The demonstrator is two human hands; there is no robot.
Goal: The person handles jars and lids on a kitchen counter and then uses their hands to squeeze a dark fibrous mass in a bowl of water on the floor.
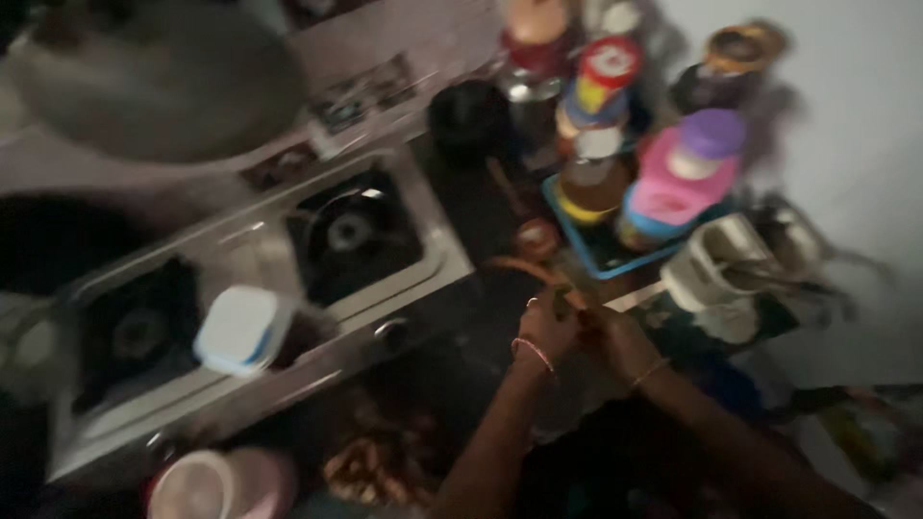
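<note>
The view is dim and blurred. My left hand (548,327) and my right hand (620,341) are close together over the dark counter (471,317), both with thin bangles at the wrist. They are closed around a small greenish thing (565,291) between them; its kind cannot be made out. An orange, carrot-like piece (519,266) lies just beyond my left hand.
A two-burner steel stove (260,240) sits to the left with a white lidded box (240,329) on it. Several jars and bottles stand in a blue tray (601,259) at the back right. A pink pot (216,485) is at the bottom left.
</note>
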